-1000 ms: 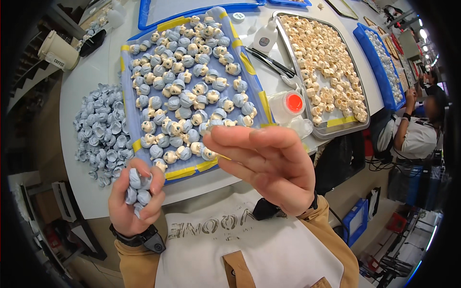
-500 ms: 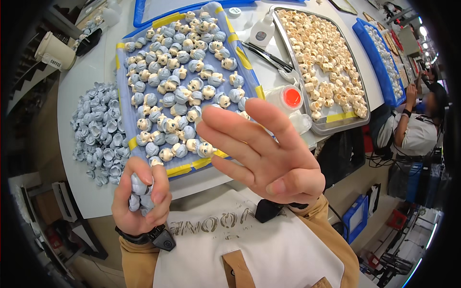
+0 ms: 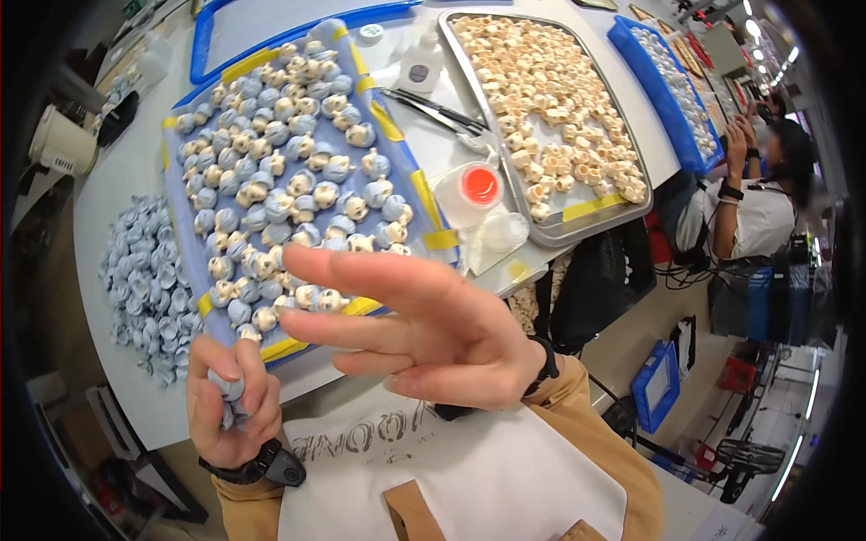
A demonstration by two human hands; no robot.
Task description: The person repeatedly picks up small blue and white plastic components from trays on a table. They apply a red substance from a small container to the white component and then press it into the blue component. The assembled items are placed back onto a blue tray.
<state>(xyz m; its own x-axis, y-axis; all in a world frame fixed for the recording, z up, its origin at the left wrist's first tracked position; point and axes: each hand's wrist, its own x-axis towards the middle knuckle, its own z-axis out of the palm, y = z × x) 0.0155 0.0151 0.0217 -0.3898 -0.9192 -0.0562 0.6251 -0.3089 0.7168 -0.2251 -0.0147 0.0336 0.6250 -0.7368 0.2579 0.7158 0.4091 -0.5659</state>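
My left hand (image 3: pixel 233 401), low at the left, has its fingers curled round light-blue hair-shaped pieces (image 3: pixel 227 386). How many it holds is partly hidden by the fingers. Over the near right corner of a blue-lined tray (image 3: pixel 404 160) hovers my right hand (image 3: pixel 433 334), fingers stretched and apart, nothing visible in it. The tray carries rows of small doll heads (image 3: pixel 354 207) with pale faces and light-blue hair. To its left, a heap of loose light-blue hair pieces (image 3: pixel 149 288) lies on the white table.
Right of the doll heads are a jar with an orange-red top (image 3: pixel 480 185), black tweezers (image 3: pixel 437 110) and a white bottle (image 3: pixel 420 63). A metal tray (image 3: pixel 591 231) of cream hollow parts stands beyond, then a blue bin (image 3: pixel 651 104). A co-worker (image 3: pixel 762 216) sits at the far right.
The view has shifted, so the table's things sit further left. My right hand has turned from an upright, palm-showing pose to fingers pointing left. My left hand keeps its hold.
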